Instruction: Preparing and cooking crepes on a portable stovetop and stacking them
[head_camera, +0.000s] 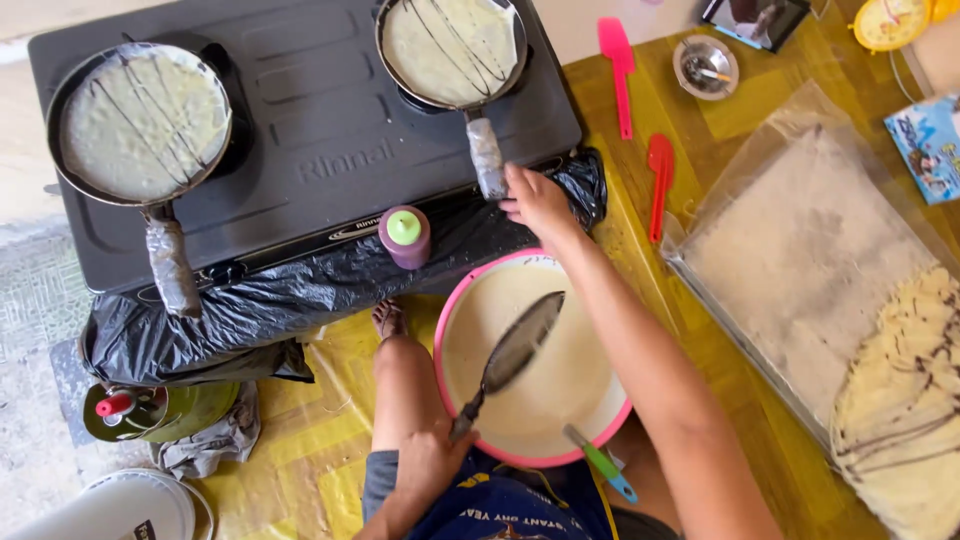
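My right hand (538, 203) reaches over the batter bowl and touches the end of the foil-wrapped handle of the right pan (452, 48). That pan holds a pale crepe with dark chocolate lines. My left hand (432, 462) grips the handle of a metal ladle (520, 345), whose scoop hangs over the pink-rimmed bowl (440, 335) of pale batter. A second pan (140, 122) with a similar striped crepe sits on the left burner of the black gas stove (330, 130).
A purple squeeze bottle (405, 237) with a green cap stands at the stove's front. Pink (618, 70) and red (659, 180) spatulas lie on the yellow mat. A plastic-lined tray (800, 250) with stacked crepes (905, 400) is right. A green gas cylinder (150, 410) is lower left.
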